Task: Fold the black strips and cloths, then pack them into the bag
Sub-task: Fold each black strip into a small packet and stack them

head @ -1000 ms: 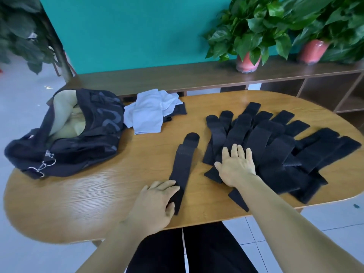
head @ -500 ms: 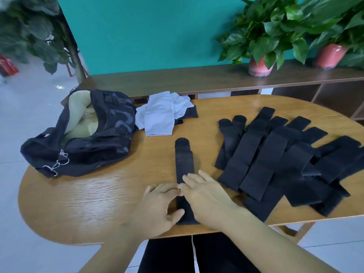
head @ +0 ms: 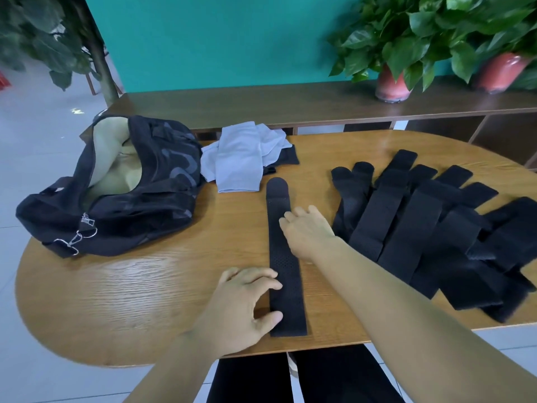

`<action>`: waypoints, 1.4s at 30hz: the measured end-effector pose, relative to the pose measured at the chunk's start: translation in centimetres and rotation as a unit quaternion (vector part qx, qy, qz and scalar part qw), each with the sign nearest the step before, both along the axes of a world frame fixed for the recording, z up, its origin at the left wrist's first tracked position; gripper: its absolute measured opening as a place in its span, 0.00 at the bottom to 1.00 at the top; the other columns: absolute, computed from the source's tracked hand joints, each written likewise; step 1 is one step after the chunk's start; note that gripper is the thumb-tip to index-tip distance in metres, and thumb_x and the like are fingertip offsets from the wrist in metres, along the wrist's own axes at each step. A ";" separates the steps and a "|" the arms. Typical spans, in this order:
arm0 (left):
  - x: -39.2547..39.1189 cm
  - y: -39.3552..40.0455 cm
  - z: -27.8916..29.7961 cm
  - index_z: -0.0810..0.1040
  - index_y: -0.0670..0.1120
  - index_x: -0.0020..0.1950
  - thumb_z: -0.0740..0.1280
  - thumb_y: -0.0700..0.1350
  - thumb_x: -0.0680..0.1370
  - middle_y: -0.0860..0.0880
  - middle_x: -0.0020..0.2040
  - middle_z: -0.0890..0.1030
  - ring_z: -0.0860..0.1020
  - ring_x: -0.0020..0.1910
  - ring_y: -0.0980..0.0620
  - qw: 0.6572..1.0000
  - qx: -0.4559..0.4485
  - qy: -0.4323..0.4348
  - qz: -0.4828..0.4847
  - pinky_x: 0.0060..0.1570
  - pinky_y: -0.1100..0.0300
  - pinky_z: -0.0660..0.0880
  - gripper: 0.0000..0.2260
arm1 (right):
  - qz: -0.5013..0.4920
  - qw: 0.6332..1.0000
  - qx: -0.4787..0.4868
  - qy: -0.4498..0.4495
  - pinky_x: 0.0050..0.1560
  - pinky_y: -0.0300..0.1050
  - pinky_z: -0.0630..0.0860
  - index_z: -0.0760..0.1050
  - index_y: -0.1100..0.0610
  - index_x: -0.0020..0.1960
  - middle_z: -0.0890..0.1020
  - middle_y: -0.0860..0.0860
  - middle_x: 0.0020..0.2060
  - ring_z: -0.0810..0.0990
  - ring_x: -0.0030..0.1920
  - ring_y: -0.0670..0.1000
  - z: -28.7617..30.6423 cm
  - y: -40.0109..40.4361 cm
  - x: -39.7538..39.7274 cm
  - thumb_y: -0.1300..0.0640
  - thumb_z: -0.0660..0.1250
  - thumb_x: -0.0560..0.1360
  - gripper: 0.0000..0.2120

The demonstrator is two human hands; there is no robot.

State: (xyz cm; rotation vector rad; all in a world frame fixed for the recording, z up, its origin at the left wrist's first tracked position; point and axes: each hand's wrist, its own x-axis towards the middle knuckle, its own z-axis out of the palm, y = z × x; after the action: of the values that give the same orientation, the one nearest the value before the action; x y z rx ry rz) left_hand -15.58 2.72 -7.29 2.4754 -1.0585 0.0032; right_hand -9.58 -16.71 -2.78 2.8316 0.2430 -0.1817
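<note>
The right hand (head: 308, 232) covers part of the single strip (head: 286, 274) at mid-frame, and its fingers look motion-blurred. The overlapping strips (head: 421, 228) at right hide one another's lower ends. The potted plants (head: 436, 39) are cut off by the upper right edge.

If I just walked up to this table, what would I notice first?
Probably the two hands on the single black strip lying flat near the table's front edge: the left hand touches its near end, the right hand lies at its middle. Next, the big pile of black strips fanned out on the right. At the left sits an open dark bag, with pale cloths beside it.
</note>
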 end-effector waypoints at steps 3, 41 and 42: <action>0.0 0.0 0.4 0.75 0.58 0.64 0.58 0.65 0.72 0.65 0.68 0.69 0.62 0.67 0.68 1.000 0.011 0.009 -0.001 0.68 0.67 0.46 0.24 | -0.010 1.000 -0.028 -0.005 0.60 0.49 0.61 0.67 0.56 0.66 0.72 0.51 0.61 0.66 0.62 0.53 0.0 -0.1 1.0 0.59 0.59 0.77 0.17; -2.0 -4.1 0.4 0.73 0.53 0.68 0.71 0.46 0.75 0.57 0.49 0.77 0.78 0.47 0.57 0.951 -0.141 0.077 0.264 0.52 0.54 0.75 0.22 | -0.283 0.818 0.484 -0.127 0.42 0.48 0.77 0.77 0.55 0.56 0.76 0.49 0.36 0.76 0.39 0.50 -4.0 2.9 -10.0 0.51 0.71 0.73 0.14; -1.9 -4.0 0.2 0.74 0.52 0.68 0.71 0.46 0.75 0.56 0.52 0.76 0.77 0.47 0.56 0.954 -0.139 0.072 0.257 0.51 0.57 0.75 0.22 | -0.285 0.820 0.481 -0.124 0.44 0.47 0.77 0.77 0.55 0.57 0.77 0.50 0.38 0.76 0.40 0.50 -4.0 2.9 -10.0 0.51 0.71 0.74 0.14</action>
State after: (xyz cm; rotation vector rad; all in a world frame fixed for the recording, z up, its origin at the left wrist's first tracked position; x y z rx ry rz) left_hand -17.51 -1.32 -7.08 2.3738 -0.3058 0.1221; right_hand -19.56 -13.77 -6.73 3.7788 -0.8291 0.2858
